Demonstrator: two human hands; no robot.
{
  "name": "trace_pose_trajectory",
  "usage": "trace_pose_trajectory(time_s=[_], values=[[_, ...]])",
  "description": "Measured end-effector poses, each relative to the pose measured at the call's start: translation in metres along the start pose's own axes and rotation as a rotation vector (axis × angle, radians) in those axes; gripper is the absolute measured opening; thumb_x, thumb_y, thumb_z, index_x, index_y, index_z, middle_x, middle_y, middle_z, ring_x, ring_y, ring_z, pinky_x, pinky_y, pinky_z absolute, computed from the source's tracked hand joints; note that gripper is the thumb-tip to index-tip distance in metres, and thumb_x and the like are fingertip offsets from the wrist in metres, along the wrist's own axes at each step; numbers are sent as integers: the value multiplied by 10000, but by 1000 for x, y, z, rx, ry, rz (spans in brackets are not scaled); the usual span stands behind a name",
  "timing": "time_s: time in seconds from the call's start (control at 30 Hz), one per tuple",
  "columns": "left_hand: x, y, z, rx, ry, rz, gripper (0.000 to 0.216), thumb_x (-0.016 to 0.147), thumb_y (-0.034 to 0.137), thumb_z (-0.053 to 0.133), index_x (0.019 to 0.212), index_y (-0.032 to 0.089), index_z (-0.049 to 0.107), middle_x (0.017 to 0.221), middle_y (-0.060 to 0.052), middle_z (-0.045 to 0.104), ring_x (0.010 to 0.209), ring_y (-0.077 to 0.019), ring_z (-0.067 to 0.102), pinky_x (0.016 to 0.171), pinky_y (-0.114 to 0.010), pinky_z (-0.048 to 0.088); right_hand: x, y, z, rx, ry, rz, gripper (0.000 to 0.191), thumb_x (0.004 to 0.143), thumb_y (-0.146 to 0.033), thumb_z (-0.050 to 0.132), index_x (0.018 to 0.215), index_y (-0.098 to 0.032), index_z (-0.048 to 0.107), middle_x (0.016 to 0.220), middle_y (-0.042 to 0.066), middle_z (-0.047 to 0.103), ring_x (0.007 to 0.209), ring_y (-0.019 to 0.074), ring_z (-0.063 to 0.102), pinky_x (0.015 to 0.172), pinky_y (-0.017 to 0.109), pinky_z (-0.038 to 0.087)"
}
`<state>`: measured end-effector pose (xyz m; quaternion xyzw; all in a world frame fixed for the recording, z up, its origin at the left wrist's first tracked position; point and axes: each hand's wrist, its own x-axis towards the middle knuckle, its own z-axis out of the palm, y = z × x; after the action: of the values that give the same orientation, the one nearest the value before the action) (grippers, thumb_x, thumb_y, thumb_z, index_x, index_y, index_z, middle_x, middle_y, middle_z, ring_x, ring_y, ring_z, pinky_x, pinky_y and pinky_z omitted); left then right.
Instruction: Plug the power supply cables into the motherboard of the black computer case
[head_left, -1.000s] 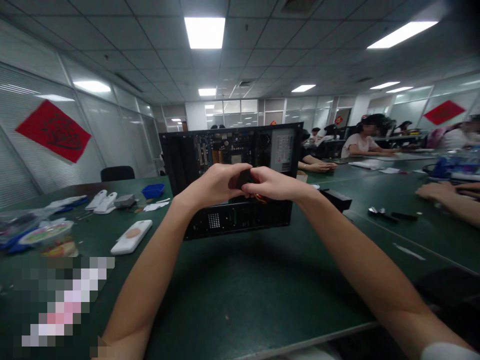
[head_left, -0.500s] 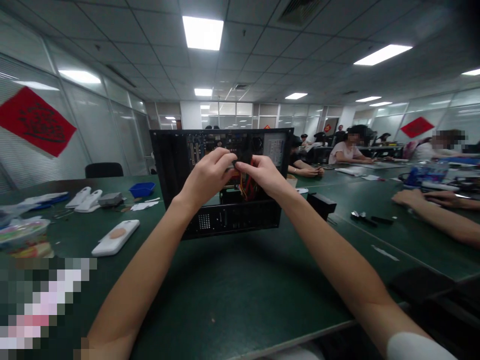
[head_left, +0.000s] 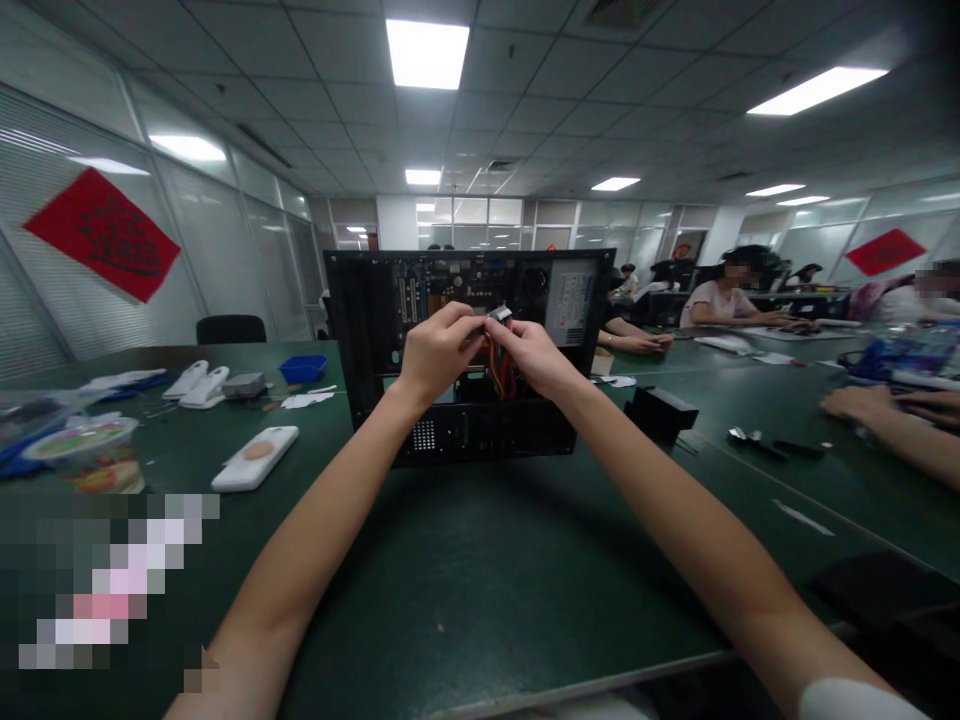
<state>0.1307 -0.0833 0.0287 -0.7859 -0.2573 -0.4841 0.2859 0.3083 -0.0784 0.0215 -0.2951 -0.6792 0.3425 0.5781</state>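
An open black computer case (head_left: 349, 340) stands on the green table, its inside facing me. The motherboard (head_left: 469, 280) and the grey power supply (head_left: 571, 300) show in its upper part. In front of the opening, my right hand (head_left: 531, 355) pinches a bundle of red, yellow and black power cables (head_left: 498, 372) below a pale connector (head_left: 501, 315). My left hand (head_left: 442, 345) is closed too, its fingertips meeting the right ones at the cables by the connector. Fingers partly hide what each one grips.
To the left lie a white phone (head_left: 256, 458), a blue tray (head_left: 302, 369), a plastic tub (head_left: 94, 450) and white objects (head_left: 206, 385). A black box-shaped part (head_left: 660, 415) and small black pieces (head_left: 780, 447) lie right. Another person's hand (head_left: 855, 402) rests at the far right.
The view has shifted, so the case appears farther right. Both hands have come closer together, and the pale connector now shows above the fingertips.
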Motion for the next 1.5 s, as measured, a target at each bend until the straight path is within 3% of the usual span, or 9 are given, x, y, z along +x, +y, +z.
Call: trace_pose_trajectory(time_s=[0.1, 0.2, 0.3, 0.4, 0.6, 0.73, 0.87, 1.03, 1.5], values=[[-4, -5, 3, 26, -47, -15, 204, 983, 271, 618, 1114, 187, 750, 1121, -85, 721, 972, -195, 704, 792, -289, 546, 5, 11, -8, -200, 68, -58, 675, 915, -767, 462, 1097, -151, 674, 872, 61, 678, 780, 199, 641, 697, 323, 547], [-8, -12, 7, 22, -94, -80, 221, 967, 262, 639, 1135, 191, 762, 1136, -81, 732, 954, -200, 713, 781, -292, 545, 2, 16, -14, -595, 156, -321, 467, 1048, -436, 377, 1360, -164, 594, 1268, 158, 645, 1145, 266, 630, 943, 402, 554], [-12, -17, 13, -1, -178, -152, 229, 959, 265, 650, 1138, 196, 775, 1149, -88, 742, 958, -211, 720, 806, -307, 554, -4, 22, -15, -1015, 1, -494, 448, 1021, -211, 388, 1423, -171, 580, 1505, 182, 504, 1365, 301, 495, 1109, 438, 467], [-17, -23, 22, -33, -301, -197, 233, 951, 238, 650, 1132, 216, 794, 1182, -97, 759, 1028, -250, 724, 857, -344, 564, -3, 35, -15, -1194, -120, -457, 466, 1017, -162, 384, 1442, -168, 574, 1444, 176, 559, 1306, 296, 536, 1068, 403, 492], [-25, -39, 47, -152, -457, -353, 239, 964, 273, 646, 1122, 215, 817, 1168, -118, 778, 1104, -294, 718, 918, -374, 553, 15, 65, -23, -1249, -176, -171, 392, 1008, -156, 436, 1324, -95, 660, 1361, 197, 602, 1162, 275, 634, 985, 345, 497], [-22, -55, 63, -76, -563, -304, 286, 992, 310, 602, 1158, 197, 806, 1160, -109, 782, 1087, -283, 721, 915, -352, 539, 20, 74, -29, -1254, -229, -35, 314, 1003, -206, 503, 1196, -104, 730, 1301, 191, 655, 1154, 262, 633, 962, 309, 477], [-23, -70, 79, 87, -734, -202, 290, 990, 311, 607, 1207, 236, 783, 1229, -58, 763, 1146, -247, 698, 926, -305, 524, 19, 79, -29, -1271, -223, 4, 290, 972, -195, 538, 1169, -130, 740, 1301, 179, 662, 1140, 270, 645, 906, 304, 489], [-28, -71, 86, 107, -710, -117, 267, 981, 292, 618, 1190, 264, 781, 1294, -12, 734, 1209, -221, 666, 949, -286, 521, 20, 79, -26, -1278, -281, 20, 270, 944, -194, 592, 1145, -145, 765, 1232, 153, 707, 1140, 258, 659, 909, 280, 483], [-24, -59, 83, 257, -860, -156, 307, 959, 272, 572, 1166, 275, 798, 1199, -81, 755, 1124, -283, 690, 887, -347, 543, 23, 85, -28, -1299, -335, 11, 293, 948, -223, 600, 1178, -135, 759, 1240, 161, 716, 1149, 259, 668, 926, 278, 480]])
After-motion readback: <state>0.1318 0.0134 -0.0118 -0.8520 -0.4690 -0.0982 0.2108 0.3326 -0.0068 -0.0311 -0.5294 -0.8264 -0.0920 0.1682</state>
